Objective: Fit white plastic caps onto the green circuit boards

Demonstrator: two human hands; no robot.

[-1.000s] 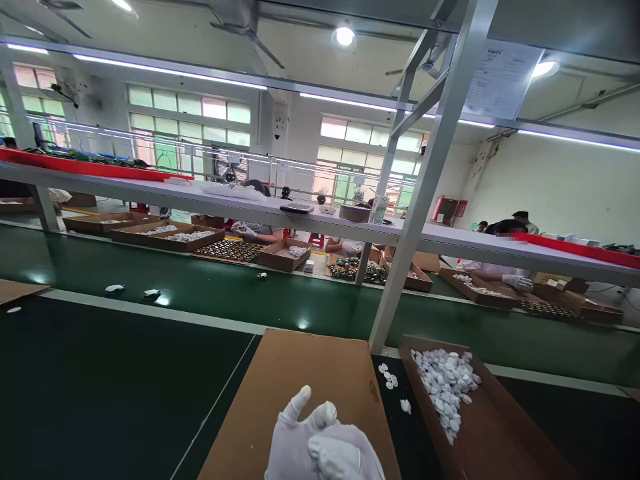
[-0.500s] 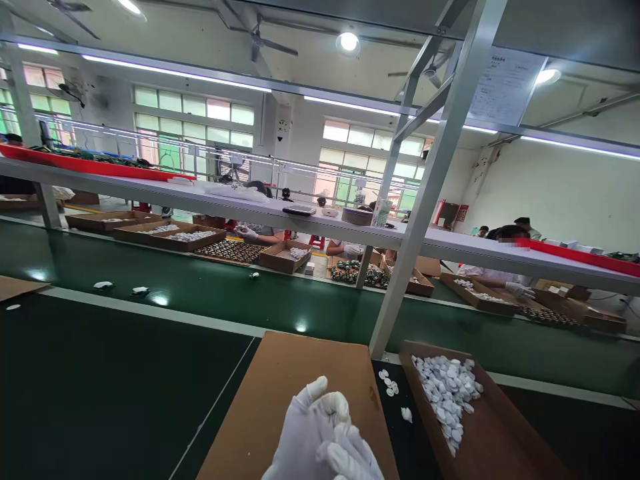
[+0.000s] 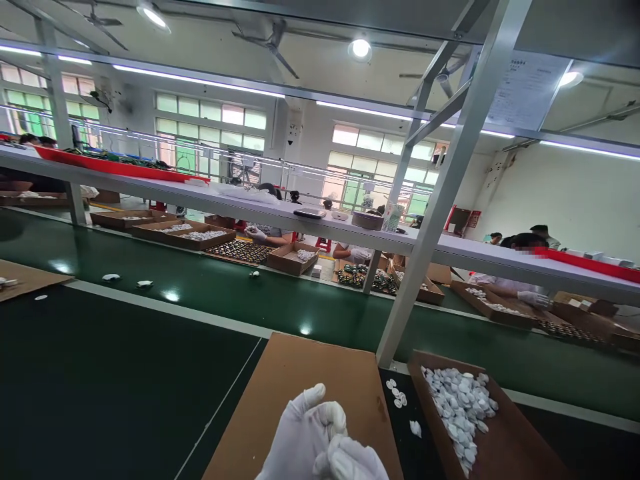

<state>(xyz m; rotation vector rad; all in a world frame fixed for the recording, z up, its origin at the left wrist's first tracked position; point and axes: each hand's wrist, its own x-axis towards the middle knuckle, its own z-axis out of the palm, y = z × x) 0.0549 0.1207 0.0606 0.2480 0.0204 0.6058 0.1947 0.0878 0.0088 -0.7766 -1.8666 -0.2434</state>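
Observation:
My left hand [image 3: 299, 433], in a white glove, is raised at the bottom middle over a brown cardboard sheet [image 3: 320, 363]. Its fingers curl inward. Close against it is my right hand [image 3: 357, 461], also gloved and closed, partly cut off by the lower edge. The fingertips of both hands meet, and anything between them is hidden. To the right, a cardboard tray [image 3: 520, 427] holds a heap of small white round pieces [image 3: 463, 407]. Several white rings [image 3: 397, 395] and a crumpled white bit [image 3: 415, 429] lie between sheet and tray.
A green conveyor belt [image 3: 225, 293] runs across beyond the sheet, carrying a few small white-topped parts [image 3: 145, 284]. A slanted metal post [image 3: 450, 200] rises at the right, joined to a raised shelf [image 3: 240, 207]. Gloved co-workers sit behind trays across the belt.
The view has swung slightly left, so the scene sits further right. My hands stay together over the sheet, the right one turned a little with its fingers closer to the left.

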